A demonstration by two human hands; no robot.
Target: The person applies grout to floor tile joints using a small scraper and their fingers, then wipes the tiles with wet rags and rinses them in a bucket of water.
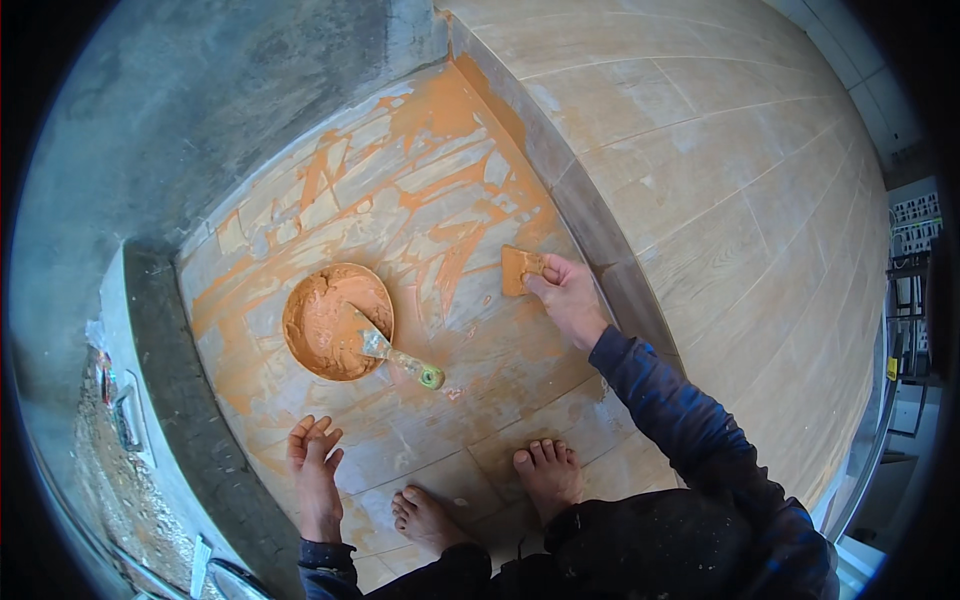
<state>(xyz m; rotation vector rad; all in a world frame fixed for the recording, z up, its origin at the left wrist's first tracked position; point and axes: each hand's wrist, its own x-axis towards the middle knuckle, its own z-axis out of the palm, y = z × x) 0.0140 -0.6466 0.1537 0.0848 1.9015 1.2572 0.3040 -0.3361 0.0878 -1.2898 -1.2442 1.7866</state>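
Between the thumb and fingers of my right hand (568,297) is a small flat grout spreader (519,270), coated in orange grout. It is held close to the floor, beside the low tiled step; whether it touches the tiles I cannot tell. My left hand (315,465) hangs at the lower left with fingers apart and slightly curled, holding nothing. Ahead of it stands a round bowl (290,350) of wet orange grout (330,310). A putty knife (395,359) leans in the bowl, blade in the grout, its green-ended handle sticking out over the rim toward me.
Orange grout is smeared over the wood-look floor tiles (420,220), thickest at the far corner. A tiled step (600,220) rises on the right to a higher tiled floor (740,190). Concrete walls (250,90) bound the far left; a low curb (190,400) runs along the left. My bare feet stand nearby.
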